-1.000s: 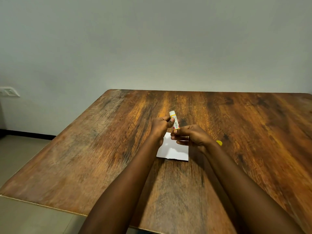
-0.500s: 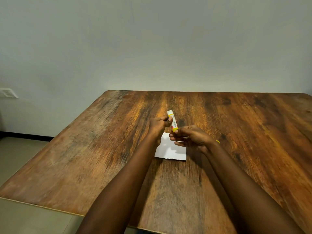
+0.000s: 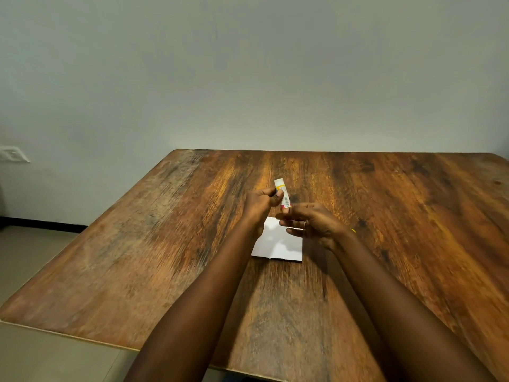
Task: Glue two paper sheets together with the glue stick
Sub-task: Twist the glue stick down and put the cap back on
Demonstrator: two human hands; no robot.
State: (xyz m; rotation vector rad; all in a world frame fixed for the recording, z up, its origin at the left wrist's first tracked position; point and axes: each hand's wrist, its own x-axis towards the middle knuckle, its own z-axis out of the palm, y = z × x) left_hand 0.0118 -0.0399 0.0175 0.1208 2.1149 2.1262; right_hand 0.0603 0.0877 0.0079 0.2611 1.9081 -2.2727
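Note:
A small white glue stick (image 3: pixel 283 193) with a yellow band is held tilted above the table, its upper end pointing away from me. My left hand (image 3: pixel 261 204) pinches its barrel between thumb and fingers. My right hand (image 3: pixel 311 223) grips the stick's lower end with its fingertips, the other fingers spread. White paper (image 3: pixel 275 245) lies flat on the wooden table (image 3: pixel 165 244) directly under both hands; I cannot tell whether it is one sheet or two. A small yellow thing (image 3: pixel 353 231), mostly hidden, peeks out behind my right wrist.
The table's left edge (image 3: pixel 91 230) runs diagonally, with tiled floor beyond it. A plain wall stands behind the far edge, with a white switch plate (image 3: pixel 12 154) at the far left.
Both hands stay on the glue stick above the paper. The yellow thing behind my right wrist is more hidden now. The view has shifted slightly.

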